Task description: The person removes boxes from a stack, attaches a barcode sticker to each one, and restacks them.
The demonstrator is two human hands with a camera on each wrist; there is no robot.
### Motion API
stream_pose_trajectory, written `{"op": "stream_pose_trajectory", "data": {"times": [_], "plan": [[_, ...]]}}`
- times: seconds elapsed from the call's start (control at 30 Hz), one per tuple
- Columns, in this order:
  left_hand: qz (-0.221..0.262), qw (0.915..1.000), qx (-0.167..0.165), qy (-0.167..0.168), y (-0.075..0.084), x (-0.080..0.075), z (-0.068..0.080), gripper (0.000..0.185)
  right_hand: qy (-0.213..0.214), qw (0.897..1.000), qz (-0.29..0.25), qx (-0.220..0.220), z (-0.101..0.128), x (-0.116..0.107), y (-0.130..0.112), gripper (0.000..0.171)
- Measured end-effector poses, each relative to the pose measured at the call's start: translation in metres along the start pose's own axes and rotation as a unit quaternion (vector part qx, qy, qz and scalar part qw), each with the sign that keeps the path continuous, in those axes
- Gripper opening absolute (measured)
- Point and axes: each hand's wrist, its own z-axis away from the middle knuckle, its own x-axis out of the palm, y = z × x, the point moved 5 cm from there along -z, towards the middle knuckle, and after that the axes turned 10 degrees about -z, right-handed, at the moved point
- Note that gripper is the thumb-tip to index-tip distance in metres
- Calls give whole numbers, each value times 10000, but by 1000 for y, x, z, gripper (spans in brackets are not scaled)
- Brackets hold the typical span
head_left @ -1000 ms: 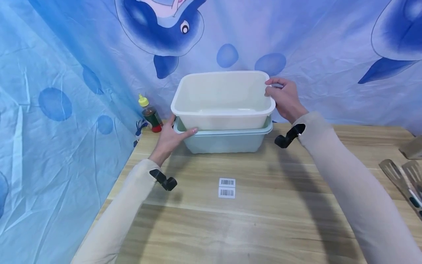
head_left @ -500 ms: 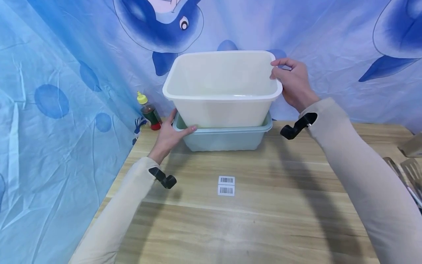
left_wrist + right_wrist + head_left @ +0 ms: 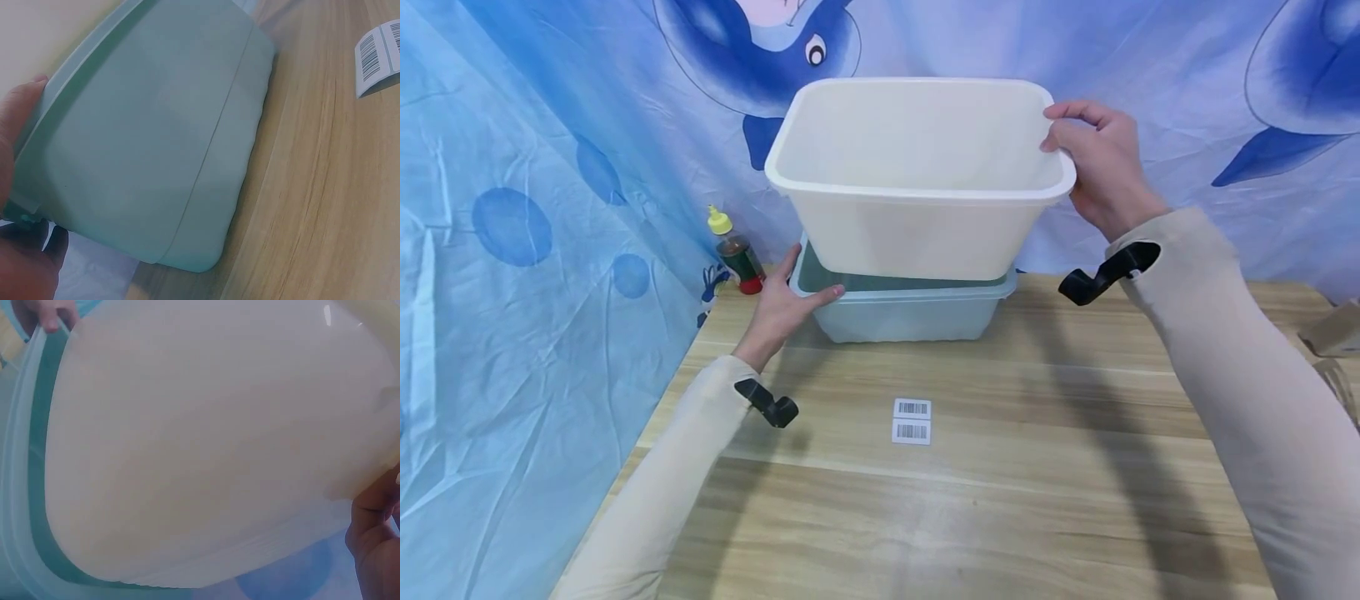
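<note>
Right hand (image 3: 1103, 171), at two o'clock, gripping the rim of the white tub (image 3: 917, 175) at its right end, fingers curled over the edge, tub held in the air just above the green tub (image 3: 910, 312). Left hand (image 3: 782, 304), at nine o'clock of the green tub, pinching its rim, thumb inside. Green tub resting on the worktop (image 3: 1000, 500) toward twelve o'clock. Sauce bottle (image 3: 733, 252) at ten o'clock, barcode labels (image 3: 912, 420) near six o'clock.

Showing two tubs: one white tub (image 3: 917, 179), one teal tub (image 3: 910, 310). One sauce bottle (image 3: 733, 252) standing by. Two barcode labels (image 3: 912, 419) lying on one wooden table (image 3: 1000, 500). Two hands: left hand (image 3: 782, 307), right hand (image 3: 1101, 167).
</note>
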Motion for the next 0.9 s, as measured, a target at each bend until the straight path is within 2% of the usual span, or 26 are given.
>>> {"op": "stream_pose_trajectory", "data": {"times": [0.27, 0.47, 0.63, 0.77, 0.9], "plan": [[63, 9999, 135, 26, -1, -1, 0, 99, -127, 9998, 6, -161, 9, -18, -21, 23], [-2, 10000, -30, -19, -4, 0, -1, 105, 8, 9997, -200, -138, 15, -39, -35, 26], [92, 9999, 43, 8, -3, 0, -1, 105, 31, 9981, -566, -243, 20, -64, -48, 27], [132, 9998, 163, 27, -1, -1, 0, 102, 30, 9956, -819, -444, 26, -87, -60, 28], [84, 9999, 136, -6, -2, -1, 1, 103, -51, 9918, -1052, -723, 30, -112, -73, 28]]}}
